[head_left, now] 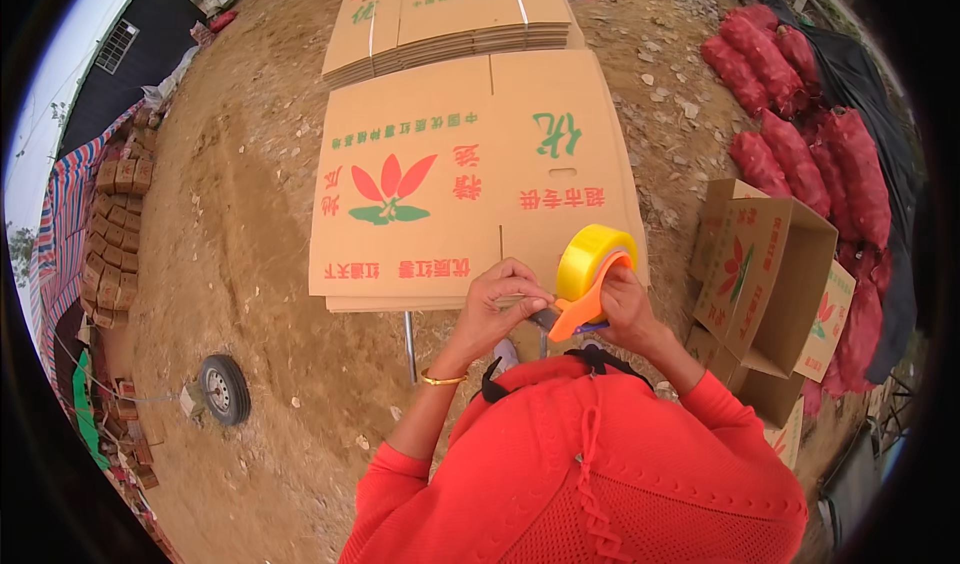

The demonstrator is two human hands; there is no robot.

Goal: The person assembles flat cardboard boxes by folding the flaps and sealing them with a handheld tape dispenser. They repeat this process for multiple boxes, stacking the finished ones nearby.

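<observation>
My right hand (pixel 628 309) grips an orange tape dispenser (pixel 577 314) that carries a yellow tape roll (pixel 593 258). My left hand (pixel 505 292) pinches the free end of the tape at the dispenser's blade, fingers closed on it. Both hands are held close to my chest, just over the near edge of a stack of flattened cardboard boxes (pixel 440 179) printed with a red and green flower. I wear a red knit top and a gold bangle (pixel 441 378) on the left wrist.
A second pile of flat cartons (pixel 450 14) lies farther away. Assembled open boxes (pixel 770 284) stand at the right, beside red mesh sacks (pixel 790 114). A small wheel (pixel 224 389) lies on the dirt at left, near stacked bricks (pixel 115 234) and a striped tarp.
</observation>
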